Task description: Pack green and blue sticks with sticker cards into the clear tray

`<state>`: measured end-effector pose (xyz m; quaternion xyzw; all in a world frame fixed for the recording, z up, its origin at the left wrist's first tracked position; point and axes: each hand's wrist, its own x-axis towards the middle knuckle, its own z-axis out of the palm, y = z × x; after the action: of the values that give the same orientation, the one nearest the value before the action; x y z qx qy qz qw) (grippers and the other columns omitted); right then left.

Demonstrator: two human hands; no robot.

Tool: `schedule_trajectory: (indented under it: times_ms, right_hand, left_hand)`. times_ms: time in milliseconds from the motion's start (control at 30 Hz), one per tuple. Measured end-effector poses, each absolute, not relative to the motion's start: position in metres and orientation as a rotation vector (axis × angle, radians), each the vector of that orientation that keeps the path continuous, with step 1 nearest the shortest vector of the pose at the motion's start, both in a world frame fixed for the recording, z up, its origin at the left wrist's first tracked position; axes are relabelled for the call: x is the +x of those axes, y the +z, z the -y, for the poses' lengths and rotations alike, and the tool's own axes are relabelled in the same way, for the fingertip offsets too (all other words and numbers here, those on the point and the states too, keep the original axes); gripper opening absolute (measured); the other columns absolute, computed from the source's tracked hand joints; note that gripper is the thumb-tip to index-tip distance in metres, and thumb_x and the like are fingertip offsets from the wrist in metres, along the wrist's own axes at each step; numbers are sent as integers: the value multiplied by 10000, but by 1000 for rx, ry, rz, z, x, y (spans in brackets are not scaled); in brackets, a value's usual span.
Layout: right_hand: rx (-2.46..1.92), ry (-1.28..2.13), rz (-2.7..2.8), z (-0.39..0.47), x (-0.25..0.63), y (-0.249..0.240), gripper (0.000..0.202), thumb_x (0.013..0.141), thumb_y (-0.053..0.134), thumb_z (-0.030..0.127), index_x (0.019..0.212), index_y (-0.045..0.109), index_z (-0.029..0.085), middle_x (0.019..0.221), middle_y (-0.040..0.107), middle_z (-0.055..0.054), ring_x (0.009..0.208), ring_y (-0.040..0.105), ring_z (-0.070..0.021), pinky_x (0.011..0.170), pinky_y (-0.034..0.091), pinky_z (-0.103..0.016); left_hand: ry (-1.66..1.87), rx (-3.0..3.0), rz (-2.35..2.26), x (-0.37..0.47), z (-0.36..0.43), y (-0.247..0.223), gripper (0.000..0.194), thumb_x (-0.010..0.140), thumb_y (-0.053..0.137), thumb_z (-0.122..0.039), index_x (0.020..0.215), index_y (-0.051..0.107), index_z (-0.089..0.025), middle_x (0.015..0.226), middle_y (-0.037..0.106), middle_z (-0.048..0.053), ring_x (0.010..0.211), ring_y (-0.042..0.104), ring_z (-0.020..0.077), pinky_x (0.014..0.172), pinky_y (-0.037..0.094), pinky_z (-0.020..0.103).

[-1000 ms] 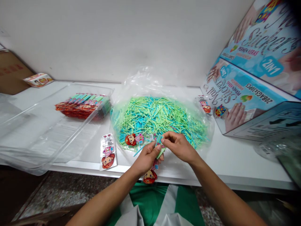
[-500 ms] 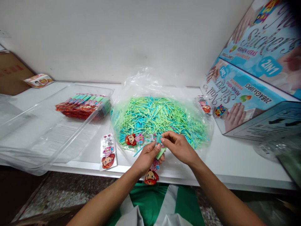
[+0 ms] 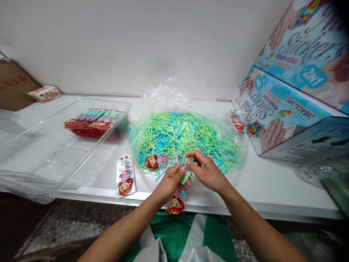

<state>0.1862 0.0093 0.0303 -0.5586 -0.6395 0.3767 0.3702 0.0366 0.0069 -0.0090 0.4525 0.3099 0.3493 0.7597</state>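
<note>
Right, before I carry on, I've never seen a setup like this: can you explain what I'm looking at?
There's no machine: these are a person's two bare hands, seen from a camera worn on the head, looking forward and down. The left hand holds a printed packet and some green sticks. The right hand has its fingertips close by; exactly what they pinch is too small to tell. On the white table, a clear bag with a large pile of green and blue sticks lies just beyond the hands. Left of it, a clear tray holds stacked packets; on the right are printed boxes.
</note>
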Motion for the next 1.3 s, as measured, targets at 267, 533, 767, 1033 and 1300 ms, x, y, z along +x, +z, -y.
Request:
schedule_trajectory:
  times_ms: [267,533,767,1033,1300]
  right_hand:
    - [-1443,901,1721,-9,185,35,122,847,507,275,848,598,193,780,600,9,717,547,-131,664,414,-254]
    - [-1516,888,1726,-10,186,36,127,774,467,150,834,562,209,639,527,52,546,468,-103,528,355,-227]
    - [-1400,904,1694,-11,186,37,175,853,510,285,976,599,198,818,618,-7,726,559,-136,648,435,-258]
    - [-1208,693,1702,-20,184,56,134,868,548,283,813,646,210,900,612,-41,919,570,-177,848,435,-317]
    - [-1194,832,1351,-13,196,66,177,918,446,403,922,506,237,675,475,41,531,446,-100,516,392,-233]
  left_hand:
    - [725,1016,-662,35,-7,-8,348,852,509,-493,888,525,-146,626,593,6,494,495,92,508,377,212]
    - [733,1000,-670,36,-7,-7,343,852,510,-490,861,530,-147,630,591,5,506,506,95,508,391,215]
    - [729,1065,-708,34,-7,-6,369,855,487,-516,822,528,-150,625,583,4,515,508,100,514,383,218]
    - [716,1169,-750,31,-9,-3,386,833,506,-540,796,527,-156,654,599,16,553,533,120,548,409,238]
    - [898,1209,-773,23,-17,2,296,883,480,-447,796,476,-164,734,599,16,663,582,123,637,466,249]
